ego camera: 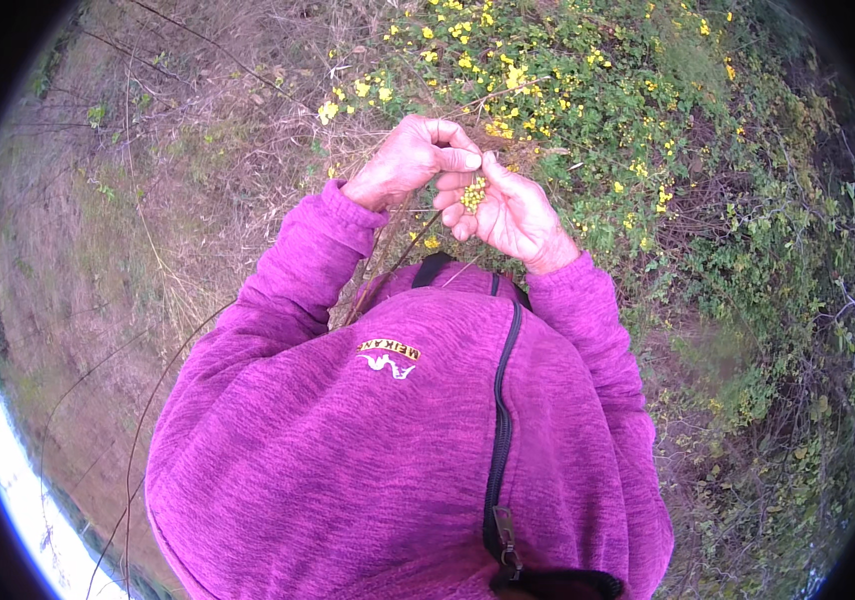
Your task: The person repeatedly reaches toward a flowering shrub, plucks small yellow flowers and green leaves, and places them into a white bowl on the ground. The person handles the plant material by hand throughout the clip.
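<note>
A small pile of yellow-green flower buds [473,195] lies against the palm and curled fingers of my right hand [511,211], whose palm faces up. Thumb and forefinger of my left hand [414,159] are pinched together just above the pile, meeting the tip of my right thumb. Whatever sits between those fingertips is too small to make out. Both hands are held out in front of my purple zip jacket [397,420], over low plants with yellow flowers.
Leafy plants with yellow flowers [515,77] spread ahead and to the right. Dry grass [195,150] covers the slope on the left. Thin bare stems [131,480] arch up beside my left sleeve, and another brown stem [416,240] rises below the hands. Tangled twigs stand at the far right.
</note>
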Tool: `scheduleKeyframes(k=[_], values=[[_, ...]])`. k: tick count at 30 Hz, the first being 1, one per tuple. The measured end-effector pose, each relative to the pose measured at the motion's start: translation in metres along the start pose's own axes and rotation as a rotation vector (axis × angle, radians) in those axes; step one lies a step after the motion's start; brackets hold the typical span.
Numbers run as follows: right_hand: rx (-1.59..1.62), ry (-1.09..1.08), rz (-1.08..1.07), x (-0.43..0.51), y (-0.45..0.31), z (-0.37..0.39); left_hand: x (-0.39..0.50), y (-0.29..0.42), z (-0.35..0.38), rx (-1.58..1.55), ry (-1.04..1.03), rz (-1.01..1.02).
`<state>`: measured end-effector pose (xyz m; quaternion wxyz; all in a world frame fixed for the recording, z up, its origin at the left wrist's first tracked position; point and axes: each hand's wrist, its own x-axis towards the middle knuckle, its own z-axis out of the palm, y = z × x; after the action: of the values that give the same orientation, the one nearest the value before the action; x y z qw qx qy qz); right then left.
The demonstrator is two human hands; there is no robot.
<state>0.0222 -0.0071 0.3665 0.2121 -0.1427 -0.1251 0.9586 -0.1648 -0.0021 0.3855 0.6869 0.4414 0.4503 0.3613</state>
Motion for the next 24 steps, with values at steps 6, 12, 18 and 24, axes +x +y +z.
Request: scheduleKeyframes(k=[6,12,18,24], values=[[-0.152,0.124,-0.048,-0.013,0.002,0.008,-0.002,-0.002,0.001,0.071,-0.063,0.132],[-0.129,0.149,-0.073,-0.031,0.015,0.014,-0.010,-0.007,0.015,0.068,-0.209,0.237],[-0.089,0.125,-0.075,-0.054,0.029,0.009,-0.009,-0.018,0.031,0.221,-0.319,0.359],[-0.103,0.089,-0.059,-0.075,0.036,0.002,-0.015,-0.022,0.052,0.193,-0.369,0.264]])
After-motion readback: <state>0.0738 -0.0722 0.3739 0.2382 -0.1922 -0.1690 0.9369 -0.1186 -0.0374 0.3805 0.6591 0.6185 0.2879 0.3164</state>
